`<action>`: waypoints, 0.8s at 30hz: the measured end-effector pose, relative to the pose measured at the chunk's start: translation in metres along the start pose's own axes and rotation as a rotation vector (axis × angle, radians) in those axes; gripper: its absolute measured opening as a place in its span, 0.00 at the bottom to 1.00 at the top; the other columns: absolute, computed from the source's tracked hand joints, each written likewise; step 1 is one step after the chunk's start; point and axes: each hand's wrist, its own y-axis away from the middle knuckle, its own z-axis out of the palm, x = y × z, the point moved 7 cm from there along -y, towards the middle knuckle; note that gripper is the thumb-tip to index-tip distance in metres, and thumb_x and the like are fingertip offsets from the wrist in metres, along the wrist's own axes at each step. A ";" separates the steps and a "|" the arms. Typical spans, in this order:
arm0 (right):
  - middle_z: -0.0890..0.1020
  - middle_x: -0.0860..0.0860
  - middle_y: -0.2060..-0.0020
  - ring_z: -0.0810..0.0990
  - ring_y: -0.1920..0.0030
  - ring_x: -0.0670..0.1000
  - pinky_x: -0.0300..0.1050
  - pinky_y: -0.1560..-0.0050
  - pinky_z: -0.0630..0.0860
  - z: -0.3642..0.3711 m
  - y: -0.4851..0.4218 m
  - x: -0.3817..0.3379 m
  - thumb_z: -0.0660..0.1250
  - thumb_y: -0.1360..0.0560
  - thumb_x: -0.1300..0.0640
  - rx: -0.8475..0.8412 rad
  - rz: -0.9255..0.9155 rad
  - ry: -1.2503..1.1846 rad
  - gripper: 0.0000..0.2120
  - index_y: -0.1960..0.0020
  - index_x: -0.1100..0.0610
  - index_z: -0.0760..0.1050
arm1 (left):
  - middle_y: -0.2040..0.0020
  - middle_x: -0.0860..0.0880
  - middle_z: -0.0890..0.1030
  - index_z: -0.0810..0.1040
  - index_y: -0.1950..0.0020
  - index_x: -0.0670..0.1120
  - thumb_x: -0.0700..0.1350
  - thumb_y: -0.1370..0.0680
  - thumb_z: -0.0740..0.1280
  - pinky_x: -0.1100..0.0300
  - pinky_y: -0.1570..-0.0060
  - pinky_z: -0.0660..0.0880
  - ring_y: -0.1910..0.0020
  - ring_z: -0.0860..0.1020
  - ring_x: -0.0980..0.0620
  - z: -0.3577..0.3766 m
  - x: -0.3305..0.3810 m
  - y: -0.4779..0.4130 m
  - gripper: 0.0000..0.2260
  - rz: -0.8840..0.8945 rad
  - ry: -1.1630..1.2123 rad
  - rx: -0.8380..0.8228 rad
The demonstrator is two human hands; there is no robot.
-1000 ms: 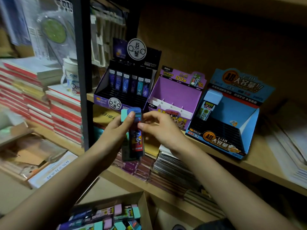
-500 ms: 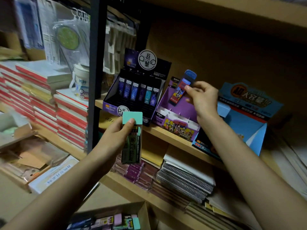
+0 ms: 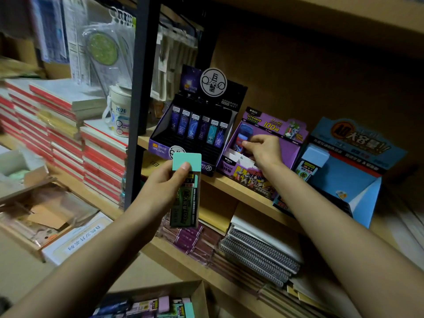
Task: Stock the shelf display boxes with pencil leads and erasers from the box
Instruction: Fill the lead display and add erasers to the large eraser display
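Note:
My left hand (image 3: 166,184) grips a mint-capped lead case (image 3: 185,191) upright in front of the shelf edge. My right hand (image 3: 263,149) reaches into the purple display box (image 3: 291,154) and pinches a blue-capped lead case (image 3: 242,137) standing at its back left. To the left stands a black display box (image 3: 160,138) with a row of dark lead cases. To the right a blue display box (image 3: 358,180) holds one light-blue-capped case (image 3: 311,162). The cardboard supply box (image 3: 199,294) with several cases sits at the bottom.
A black upright post (image 3: 140,99) stands left of the black display. Stacked red-edged notebooks (image 3: 68,134) fill the left shelf. Spiral notebooks (image 3: 259,253) lie on the lower shelf under the displays. A shelf board (image 3: 321,14) runs overhead.
My right hand carried the blue-capped case from in front of my left hand up to the purple box and lowered it inside. My left hand keeps the mint-capped case, raised slightly.

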 end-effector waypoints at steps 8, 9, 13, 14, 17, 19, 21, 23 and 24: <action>0.83 0.55 0.53 0.79 0.56 0.50 0.45 0.54 0.76 -0.028 0.034 -0.034 0.65 0.23 0.57 0.038 -0.193 0.411 0.09 0.49 0.61 0.80 | 0.53 0.53 0.81 0.78 0.47 0.54 0.53 0.22 0.60 0.58 0.58 0.72 0.53 0.79 0.54 0.006 -0.004 0.005 0.09 -0.001 -0.025 -0.037; 0.82 0.53 0.54 0.79 0.57 0.48 0.41 0.56 0.75 -0.031 0.050 -0.040 0.63 0.22 0.57 0.052 -0.271 0.428 0.09 0.47 0.59 0.79 | 0.54 0.54 0.82 0.78 0.48 0.55 0.53 0.22 0.60 0.56 0.56 0.73 0.53 0.79 0.54 0.008 -0.004 0.006 0.09 -0.005 -0.015 -0.042; 0.83 0.50 0.58 0.80 0.58 0.46 0.37 0.58 0.75 -0.014 0.114 -0.030 0.62 0.21 0.55 -0.290 -0.182 -0.011 0.08 0.49 0.56 0.79 | 0.59 0.55 0.83 0.75 0.50 0.50 0.52 0.23 0.62 0.57 0.57 0.72 0.57 0.80 0.58 0.027 -0.005 0.009 0.07 0.002 -0.012 -0.063; 0.83 0.50 0.59 0.80 0.59 0.45 0.36 0.60 0.75 -0.010 0.126 -0.027 0.62 0.21 0.56 -0.367 -0.121 -0.134 0.08 0.50 0.56 0.79 | 0.57 0.53 0.83 0.74 0.49 0.48 0.51 0.23 0.62 0.56 0.57 0.72 0.55 0.80 0.55 0.032 -0.005 0.010 0.08 0.009 -0.018 -0.065; 0.81 0.54 0.58 0.78 0.59 0.48 0.37 0.63 0.76 -0.013 0.142 -0.027 0.63 0.22 0.60 -0.403 -0.102 -0.262 0.05 0.52 0.58 0.78 | 0.52 0.45 0.81 0.73 0.46 0.44 0.48 0.22 0.63 0.54 0.54 0.74 0.55 0.80 0.52 0.050 -0.004 0.013 0.09 0.036 -0.004 -0.086; 0.79 0.55 0.58 0.77 0.59 0.50 0.38 0.63 0.75 -0.021 0.145 -0.023 0.63 0.22 0.62 -0.356 -0.098 -0.286 0.05 0.52 0.57 0.77 | 0.55 0.48 0.82 0.74 0.47 0.45 0.47 0.22 0.63 0.57 0.55 0.76 0.58 0.81 0.56 0.063 -0.002 0.013 0.08 0.072 -0.025 -0.104; 0.77 0.53 0.60 0.75 0.62 0.48 0.36 0.65 0.74 -0.032 0.144 -0.016 0.62 0.22 0.63 -0.315 -0.084 -0.283 0.05 0.53 0.58 0.76 | 0.58 0.49 0.81 0.74 0.48 0.43 0.44 0.22 0.63 0.63 0.61 0.76 0.62 0.80 0.57 0.080 0.000 0.011 0.06 0.108 -0.025 -0.142; 0.76 0.50 0.62 0.75 0.65 0.43 0.33 0.68 0.73 -0.053 0.137 -0.012 0.61 0.21 0.63 -0.245 -0.098 -0.253 0.05 0.52 0.59 0.75 | 0.60 0.50 0.81 0.73 0.50 0.43 0.41 0.23 0.63 0.70 0.64 0.74 0.63 0.79 0.61 0.101 0.006 0.005 0.03 0.167 -0.011 -0.183; 0.76 0.49 0.63 0.75 0.66 0.42 0.32 0.69 0.73 -0.068 0.130 -0.011 0.60 0.21 0.64 -0.184 -0.110 -0.259 0.05 0.52 0.60 0.75 | 0.58 0.50 0.80 0.73 0.51 0.44 0.40 0.23 0.63 0.71 0.62 0.74 0.61 0.79 0.60 0.111 0.009 0.001 0.02 0.206 -0.024 -0.195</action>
